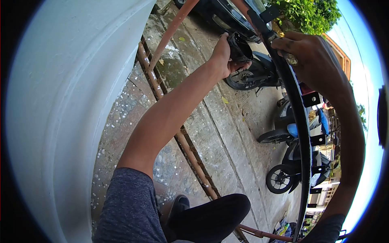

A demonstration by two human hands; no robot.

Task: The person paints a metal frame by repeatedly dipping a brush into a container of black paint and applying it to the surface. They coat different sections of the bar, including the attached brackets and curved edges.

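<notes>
My left hand (222,58) is wrapped round a small black-stained cup (240,48), held beside the metal rail. Its mouth is tilted towards the right, and what is inside is too dark to make out. At the upper right, my right hand (318,58) grips what looks like a paintbrush (290,59), mostly hidden by the fingers, its tip end against the rail. Glossy black covers most of the long rail (300,121), while its upper end is reddish brown. Small black tabs with holes (317,140) stick out along the rail's right side.
A pale curved wall (60,121) fills the left. Rusty-brown pipes (188,150) run along the paint-spotted floor. Beyond the rail stand several motorcycles (281,178) and a dark car (227,18). My bent knee (231,206) is near the lower pipe.
</notes>
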